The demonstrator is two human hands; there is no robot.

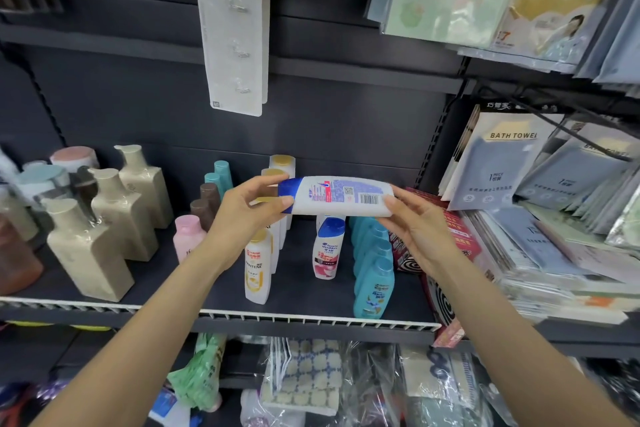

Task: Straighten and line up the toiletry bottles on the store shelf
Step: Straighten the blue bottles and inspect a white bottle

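A white shampoo bottle with a blue cap (341,195) lies sideways in the air above the dark shelf (304,291), back label and barcode facing me. My left hand (247,210) pinches its blue cap end. My right hand (420,229) holds its base end with curled fingers. Below it stands a matching white bottle with a blue cap (327,248). A row of white Pantene bottles with gold caps (258,269) runs back on its left. To the right runs a row of teal bottles (372,274).
Beige pump bottles (88,246) stand at the left, with a pink bottle (187,236) and brown and teal capped bottles behind. Red boxes (446,239) and stacked bath towel packs (540,218) crowd the right. Hook cards (235,45) hang above. Bagged goods fill the shelf below.
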